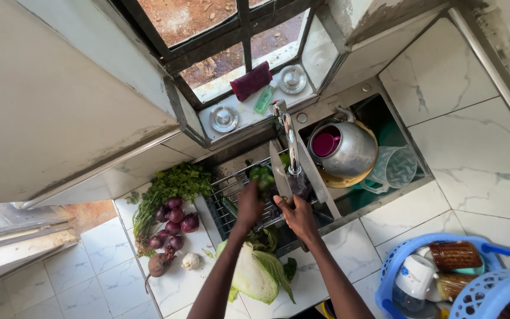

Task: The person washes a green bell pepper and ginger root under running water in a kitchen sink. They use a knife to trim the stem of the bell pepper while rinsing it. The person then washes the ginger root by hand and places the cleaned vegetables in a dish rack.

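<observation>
Observed from beside the counter: a marble-patterned worktop point(479, 159) carries a sunken sink point(379, 189), the largest fixture, lying directly beyond and to the right of the person's hands. Over the sink's left half sits a wire rack point(222, 201), with the left hand point(250, 204) resting on it, fingers curled around a green pepper point(262, 177) at the fingertips; how tightly it is gripped cannot be made out. The right hand point(298, 214) is just beside the left, fingers bent toward a dark object under the tap point(290, 139); whether it is closed on anything cannot be told. Right of that hand stand a metal pot point(349, 150) with a pink cup point(326, 143) inside, and a clear plastic jug point(394, 168). Near the forearms, on the person's side of the grip, lies a cut cabbage point(255, 274). Left of the left hand are a bunch of leafy herbs point(169, 186), red onions point(175, 224), a beetroot point(158, 264) and a garlic bulb point(190, 261). Far right, well apart from the hands, a blue basket point(396, 266) holds cups. Beyond the tap, on the sill, lie a maroon cloth point(251, 81) and two metal lids point(224, 118).
</observation>
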